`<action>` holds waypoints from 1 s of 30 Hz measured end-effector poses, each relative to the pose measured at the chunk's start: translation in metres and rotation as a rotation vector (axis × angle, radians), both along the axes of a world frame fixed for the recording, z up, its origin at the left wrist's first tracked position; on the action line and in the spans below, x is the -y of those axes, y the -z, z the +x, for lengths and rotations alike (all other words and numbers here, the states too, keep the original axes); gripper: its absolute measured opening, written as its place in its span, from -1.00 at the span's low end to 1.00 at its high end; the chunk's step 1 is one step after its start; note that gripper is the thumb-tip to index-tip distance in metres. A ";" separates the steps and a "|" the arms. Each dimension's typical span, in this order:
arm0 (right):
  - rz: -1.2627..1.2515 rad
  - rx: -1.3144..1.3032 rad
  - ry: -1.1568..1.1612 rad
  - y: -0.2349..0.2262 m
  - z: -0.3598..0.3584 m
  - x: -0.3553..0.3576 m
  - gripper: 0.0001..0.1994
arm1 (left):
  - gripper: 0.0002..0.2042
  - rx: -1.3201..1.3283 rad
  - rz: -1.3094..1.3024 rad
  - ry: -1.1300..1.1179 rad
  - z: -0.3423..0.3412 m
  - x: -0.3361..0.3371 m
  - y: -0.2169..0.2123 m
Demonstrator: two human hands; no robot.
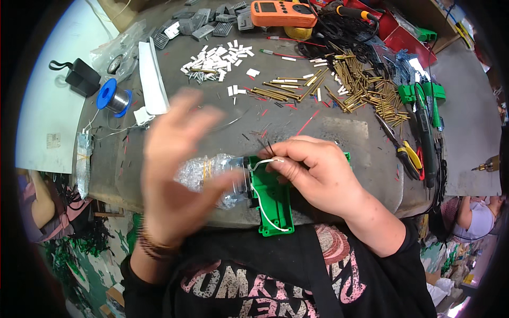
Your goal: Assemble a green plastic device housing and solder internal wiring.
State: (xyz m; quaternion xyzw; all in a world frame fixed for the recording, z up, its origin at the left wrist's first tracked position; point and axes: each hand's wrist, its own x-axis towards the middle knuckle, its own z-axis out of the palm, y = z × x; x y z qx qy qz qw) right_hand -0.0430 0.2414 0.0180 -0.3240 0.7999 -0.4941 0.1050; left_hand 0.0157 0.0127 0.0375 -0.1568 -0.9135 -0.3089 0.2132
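Observation:
A green plastic housing (273, 193) lies at the table's near edge, its open side up. My right hand (323, 172) is over its far end, thumb and forefinger pinching the end of a white wire (263, 161). Thin black pieces (265, 146) stick out by the fingertips; I cannot make out whether they are wires or tubing. Another white wire (261, 206) curves down inside the housing. Against the housing's left side is a clear part wrapped in bubble film (204, 175) with a yellow rubber band. My left hand (180, 153) is raised above it, motion-blurred, fingers spread and holding nothing.
A blue solder spool (114, 99) and black box (82, 76) are at left. White pieces (217, 61) and brass rods (366, 85) lie farther back, near an orange multimeter (283, 13). Pliers (405, 156) and a soldering iron (424, 132) lie at right. Other people sit at both sides.

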 end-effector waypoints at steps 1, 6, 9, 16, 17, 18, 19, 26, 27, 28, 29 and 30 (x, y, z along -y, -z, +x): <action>-0.032 -0.039 0.019 0.000 0.000 0.001 -0.87 | -0.60 -0.017 0.016 0.032 -0.001 -0.017 0.007; -0.143 0.275 0.117 0.000 0.006 -0.003 -0.88 | -0.87 0.161 0.278 0.054 -0.003 -0.031 0.020; -0.241 0.386 0.123 0.002 0.008 -0.001 -0.89 | -0.91 0.215 0.556 0.015 -0.005 -0.035 0.027; -0.165 0.225 0.077 -0.004 0.005 0.005 -0.89 | -0.90 0.234 0.732 0.107 -0.004 -0.034 0.036; -0.169 0.247 0.071 -0.004 0.004 0.006 -0.89 | -0.90 0.237 0.733 0.106 -0.004 -0.034 0.036; -0.168 0.250 0.072 -0.004 0.004 0.007 -0.89 | -0.90 0.238 0.751 0.093 -0.003 -0.034 0.036; -0.168 0.247 0.055 -0.005 0.004 0.007 -0.89 | -0.90 0.238 0.768 0.079 -0.003 -0.034 0.036; -0.221 0.212 0.023 0.002 0.004 0.009 -0.90 | -0.88 0.220 0.744 0.073 -0.002 -0.035 0.037; -0.221 0.213 0.021 0.002 0.004 0.009 -0.90 | -0.89 0.207 0.732 0.072 -0.002 -0.035 0.037; -0.215 0.209 0.020 0.002 0.004 0.010 -0.91 | -0.89 0.193 0.720 0.072 -0.002 -0.035 0.038; -0.209 0.204 0.019 0.002 0.004 0.010 -0.91 | -0.89 0.194 0.721 0.071 -0.002 -0.035 0.038; -0.208 0.205 0.019 0.002 0.004 0.010 -0.91 | -0.89 0.183 0.714 0.073 -0.002 -0.036 0.038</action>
